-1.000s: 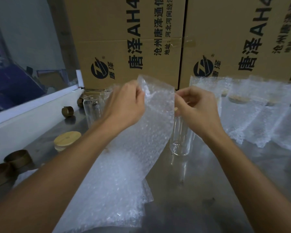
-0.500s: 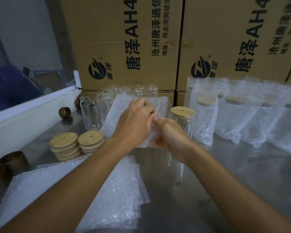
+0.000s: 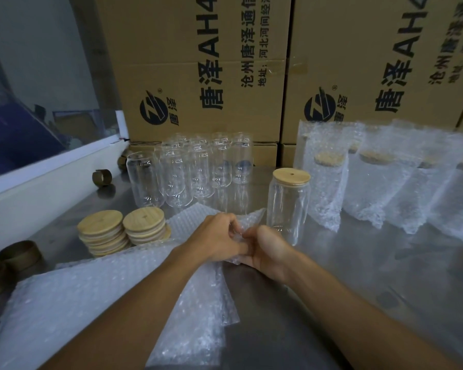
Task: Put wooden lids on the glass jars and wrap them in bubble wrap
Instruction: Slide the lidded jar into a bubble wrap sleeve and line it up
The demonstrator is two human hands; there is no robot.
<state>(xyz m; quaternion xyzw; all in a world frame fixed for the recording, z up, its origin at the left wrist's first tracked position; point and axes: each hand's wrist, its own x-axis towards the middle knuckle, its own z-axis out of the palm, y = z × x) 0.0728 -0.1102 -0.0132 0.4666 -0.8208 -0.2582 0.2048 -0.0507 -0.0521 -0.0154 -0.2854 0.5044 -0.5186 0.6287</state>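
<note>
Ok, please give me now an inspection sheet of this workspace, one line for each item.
Surface: grey metal table, shiny.
Job's things: lidded jar unwrapped; bare jars behind; two lid stacks; wrapped jars in a row at right; bubble wrap pile in front.
Clutter: brown rings at left edge.
Hands: left hand and right hand pinch one bubble wrap sheet.
Cables: nothing seen.
Surroundings: printed cardboard boxes behind; white ledge at left.

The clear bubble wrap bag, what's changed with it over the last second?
Both hands, left hand and right hand, brought the clear bubble wrap bag down from chest height to the steel table, still pinching it. The lidded glass jar stayed put, unwrapped.
</note>
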